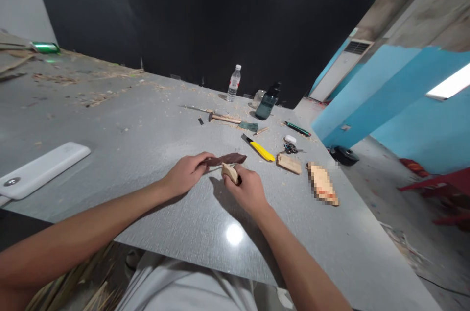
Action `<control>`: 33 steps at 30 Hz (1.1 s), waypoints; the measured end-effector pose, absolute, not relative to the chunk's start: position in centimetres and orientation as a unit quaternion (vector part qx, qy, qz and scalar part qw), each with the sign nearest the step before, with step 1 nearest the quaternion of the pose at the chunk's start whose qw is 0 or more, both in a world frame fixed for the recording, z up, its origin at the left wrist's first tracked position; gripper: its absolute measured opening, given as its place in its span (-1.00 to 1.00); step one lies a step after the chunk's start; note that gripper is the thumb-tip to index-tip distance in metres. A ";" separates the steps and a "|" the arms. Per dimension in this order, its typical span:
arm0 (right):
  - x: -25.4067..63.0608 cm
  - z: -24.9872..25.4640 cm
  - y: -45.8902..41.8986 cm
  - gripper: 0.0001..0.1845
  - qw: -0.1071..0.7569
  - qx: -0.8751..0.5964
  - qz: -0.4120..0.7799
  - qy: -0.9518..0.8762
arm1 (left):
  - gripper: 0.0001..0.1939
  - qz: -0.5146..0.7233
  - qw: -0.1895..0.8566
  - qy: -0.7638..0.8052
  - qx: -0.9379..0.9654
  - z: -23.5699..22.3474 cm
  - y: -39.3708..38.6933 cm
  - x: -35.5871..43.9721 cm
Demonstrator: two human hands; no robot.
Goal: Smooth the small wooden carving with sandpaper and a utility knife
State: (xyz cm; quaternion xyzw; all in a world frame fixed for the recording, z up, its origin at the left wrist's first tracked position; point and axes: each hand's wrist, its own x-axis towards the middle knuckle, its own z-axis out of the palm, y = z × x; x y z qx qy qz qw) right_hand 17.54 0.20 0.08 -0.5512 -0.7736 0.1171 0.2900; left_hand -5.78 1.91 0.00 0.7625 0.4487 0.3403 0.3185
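My left hand [181, 174] rests low over the grey table, its thumb and fingers pinching one end of a dark brown strip [229, 158] that looks like sandpaper. The strip's free end reaches rightward, just above the table. Close beside it, my right hand [251, 188] is closed around a small pale piece of wood [230, 172], with the rounded front end showing and the rest hidden by the fingers. Whether the wood touches the strip, I cannot tell. Beyond my right hand lies a yellow utility knife [261, 150], its blade end pointing away to the left.
Right of the knife lie a wood block [289, 163], keys [290, 148] and a blurred-out wooden piece [323, 183]. A hammer [223, 118], water bottle [234, 85] and dark bottle [267, 104] are farther back. A white device [47, 169] lies left; wood shavings are scattered behind.
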 end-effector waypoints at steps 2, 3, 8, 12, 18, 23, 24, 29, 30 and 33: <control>17.9 -0.1 0.6 -0.80 0.294 -0.553 0.119 -0.770 | -0.56 0.336 0.265 0.455 0.781 0.0 2.2 -6.0; 17.9 -0.1 0.7 -0.81 0.297 -0.553 0.120 -0.769 | -0.53 0.334 0.240 0.448 0.794 0.0 2.4 -6.1; 17.9 0.0 0.5 -0.77 0.328 -0.562 0.113 -0.751 | -0.45 0.283 0.149 0.405 0.857 -0.8 3.3 -6.8; 18.0 0.5 0.2 -0.72 0.359 -0.573 0.100 -0.730 | -0.50 0.228 0.134 0.384 0.885 -1.3 3.6 -7.3; 18.6 0.8 0.7 -0.72 0.372 -0.586 0.093 -0.713 | -0.46 0.186 0.111 0.368 0.904 -0.7 3.2 -7.3; 19.0 0.5 1.2 -0.69 0.378 -0.592 0.093 -0.706 | -0.59 0.212 0.119 0.401 0.883 0.0 3.4 -7.5; 19.1 0.4 1.3 -0.68 0.380 -0.593 0.091 -0.704 | -0.62 0.219 0.118 0.410 0.878 0.1 3.5 -7.5; 18.9 0.1 1.4 -0.55 0.472 -0.564 0.062 -0.675 | -0.79 0.217 0.113 0.441 0.863 0.0 3.6 -7.7; 18.6 0.0 1.4 -0.53 0.484 -0.557 0.059 -0.673 | -0.83 0.209 0.115 0.442 0.865 -0.1 3.6 -7.6; 17.4 -0.5 1.3 -0.57 0.378 -0.574 0.081 -0.722 | -0.91 0.184 0.126 0.441 0.869 -0.4 3.7 -7.6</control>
